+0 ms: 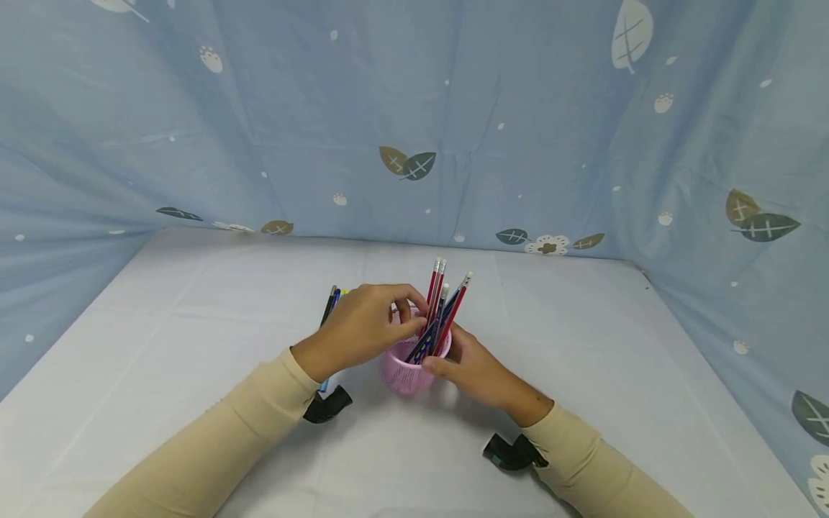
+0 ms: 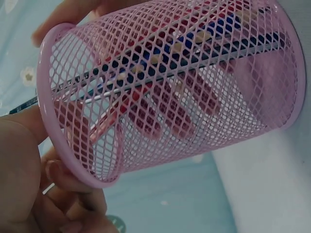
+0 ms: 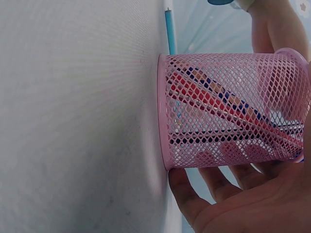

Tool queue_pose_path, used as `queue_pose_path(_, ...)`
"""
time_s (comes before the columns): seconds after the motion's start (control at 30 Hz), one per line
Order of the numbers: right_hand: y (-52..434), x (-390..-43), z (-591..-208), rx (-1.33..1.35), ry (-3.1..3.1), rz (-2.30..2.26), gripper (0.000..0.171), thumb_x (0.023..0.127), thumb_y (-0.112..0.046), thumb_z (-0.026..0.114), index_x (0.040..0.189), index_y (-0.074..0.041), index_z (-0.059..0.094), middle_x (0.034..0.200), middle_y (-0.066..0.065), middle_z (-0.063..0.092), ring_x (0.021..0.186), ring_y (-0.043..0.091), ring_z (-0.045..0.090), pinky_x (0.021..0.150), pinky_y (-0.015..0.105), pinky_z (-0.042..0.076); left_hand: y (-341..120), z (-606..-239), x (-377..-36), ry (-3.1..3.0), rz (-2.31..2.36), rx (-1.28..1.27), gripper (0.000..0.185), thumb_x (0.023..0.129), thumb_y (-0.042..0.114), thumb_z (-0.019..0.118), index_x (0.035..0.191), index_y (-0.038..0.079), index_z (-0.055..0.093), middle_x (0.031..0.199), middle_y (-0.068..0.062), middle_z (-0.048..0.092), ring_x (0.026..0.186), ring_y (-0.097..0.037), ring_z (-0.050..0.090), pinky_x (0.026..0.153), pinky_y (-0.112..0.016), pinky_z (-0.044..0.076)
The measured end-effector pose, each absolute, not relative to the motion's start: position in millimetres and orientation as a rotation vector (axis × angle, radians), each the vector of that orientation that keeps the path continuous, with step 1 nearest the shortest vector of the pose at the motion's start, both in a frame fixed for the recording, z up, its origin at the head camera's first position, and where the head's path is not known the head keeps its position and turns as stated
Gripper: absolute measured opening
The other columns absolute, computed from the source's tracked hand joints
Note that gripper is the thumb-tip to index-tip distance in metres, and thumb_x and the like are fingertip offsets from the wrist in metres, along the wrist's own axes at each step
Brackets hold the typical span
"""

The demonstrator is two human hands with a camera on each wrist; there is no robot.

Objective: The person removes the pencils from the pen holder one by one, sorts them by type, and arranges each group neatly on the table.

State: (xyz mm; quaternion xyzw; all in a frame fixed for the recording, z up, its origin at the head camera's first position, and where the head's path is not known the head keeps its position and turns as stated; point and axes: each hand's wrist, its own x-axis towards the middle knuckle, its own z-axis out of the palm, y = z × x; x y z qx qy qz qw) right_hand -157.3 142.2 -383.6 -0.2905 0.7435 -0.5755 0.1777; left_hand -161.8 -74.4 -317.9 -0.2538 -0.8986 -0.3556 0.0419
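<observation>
A pink mesh pen cup [image 1: 404, 374] [image 2: 194, 97] [image 3: 218, 111] stands on the white table, holding several red and blue pencils [image 1: 443, 302] that lean to the right. My left hand [image 1: 363, 327] [image 2: 24, 170] reaches over the cup's mouth from the left. Its fingers curl round the rim, beside the pencils. From the right, my right hand [image 1: 476, 370] [image 3: 243, 204] wraps the cup's side, with its fingers showing through the mesh and its thumb near the base.
Loose pens [image 1: 333, 298] lie on the table just behind my left hand, and a light blue pen [image 3: 169, 34] lies by the cup's base. A blue leaf-print cloth [image 1: 414, 129] walls the table at the back and both sides.
</observation>
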Motion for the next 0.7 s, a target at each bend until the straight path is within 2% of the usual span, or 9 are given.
queue_pose_path(0.07, 142, -157, -384, -0.828, 2.097, -1.637, 0.087, 0.094, -0.050, 0.065, 0.157, -0.006, 0.025, 0.154, 0.015, 0.044, 0.141, 0.034, 0.045, 0.113, 0.042, 0.040, -73, -320, -162, -2.752, -1.087, -0.801, 0.009, 0.090, 0.022, 0.076, 0.097, 0.023, 0.072, 0.073, 0.013, 0.063, 0.062, -0.007, 0.053, 0.056, -0.024, 0.045)
queue_pose_path(0.17, 142, -157, -384, -0.842, 2.082, -1.654, 0.085, 0.095, -0.047, 0.065, 0.156, -0.004, 0.026, 0.154, 0.016, 0.044, 0.141, 0.033, 0.045, 0.110, 0.028, 0.041, -71, -324, -163, -2.735, -1.108, -0.861, 0.008, 0.089, 0.017, 0.076, 0.096, 0.021, 0.072, 0.073, 0.014, 0.064, 0.065, -0.006, 0.054, 0.069, -0.029, 0.045)
queue_pose_path(0.27, 142, -157, -385, -0.855, 2.082, -1.657, 0.084, 0.095, -0.046, 0.065, 0.156, -0.005, 0.026, 0.155, 0.014, 0.043, 0.142, 0.031, 0.044, 0.108, 0.021, 0.041, -69, -327, -163, -2.699, -1.091, -0.906, 0.009, 0.088, 0.015, 0.076, 0.094, 0.021, 0.073, 0.073, 0.017, 0.064, 0.069, -0.004, 0.055, 0.077, -0.035, 0.042)
queue_pose_path(0.43, 143, -159, -387, -0.861, 2.116, -1.630, 0.083, 0.095, -0.048, 0.064, 0.157, -0.008, 0.026, 0.156, 0.012, 0.042, 0.141, 0.030, 0.045, 0.109, 0.022, 0.040, -67, -329, -162, -2.647, -1.044, -0.950, 0.011, 0.086, 0.013, 0.078, 0.090, 0.022, 0.073, 0.074, 0.019, 0.063, 0.072, -0.003, 0.055, 0.077, -0.036, 0.039)
queue_pose_path(0.7, 143, -159, -387, -0.865, 2.131, -1.620, 0.086, 0.094, -0.053, 0.063, 0.156, -0.006, 0.027, 0.155, 0.011, 0.043, 0.140, 0.029, 0.045, 0.109, 0.021, 0.039, -66, -330, -161, -2.615, -0.985, -0.994, 0.009, 0.086, 0.014, 0.078, 0.092, 0.020, 0.076, 0.077, 0.016, 0.065, 0.071, -0.002, 0.055, 0.074, -0.033, 0.037)
